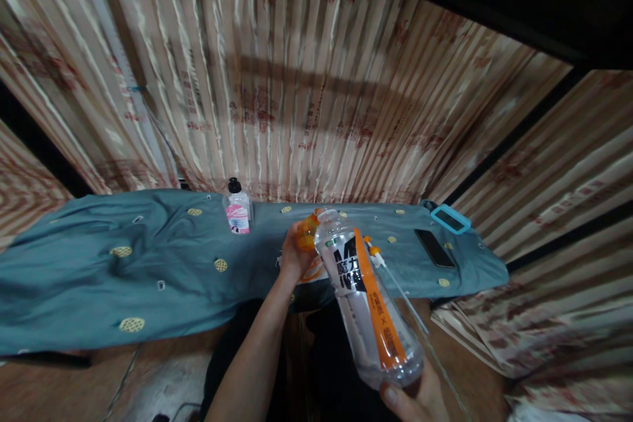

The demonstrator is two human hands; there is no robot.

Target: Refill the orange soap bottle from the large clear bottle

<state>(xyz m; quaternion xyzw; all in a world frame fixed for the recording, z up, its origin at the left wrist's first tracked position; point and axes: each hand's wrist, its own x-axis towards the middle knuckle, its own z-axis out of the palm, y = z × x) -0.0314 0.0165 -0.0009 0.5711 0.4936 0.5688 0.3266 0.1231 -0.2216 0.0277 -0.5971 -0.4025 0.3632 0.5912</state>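
My left hand (293, 256) is closed around a small translucent orange bottle (307, 232). My right hand (415, 397) grips the base of a large clear drink bottle (368, 310) with a silver and orange label. This bottle is tilted, its neck up and left at the orange bottle's top; whether liquid passes between them I cannot tell. Just right of the large bottle is an orange and white spray head (374, 249) with a long thin tube, partly hidden. Under the orange bottle a round printed item (315, 270) is mostly covered by my hand and the bottle.
A clear bottle with pink label and black cap (238, 210) stands toward the back on the teal cloth (168, 283). At the right lie a dark phone (434, 248) and a blue-framed device (450, 219). Behind hangs a patterned curtain (297, 92), beside dark frame bars.
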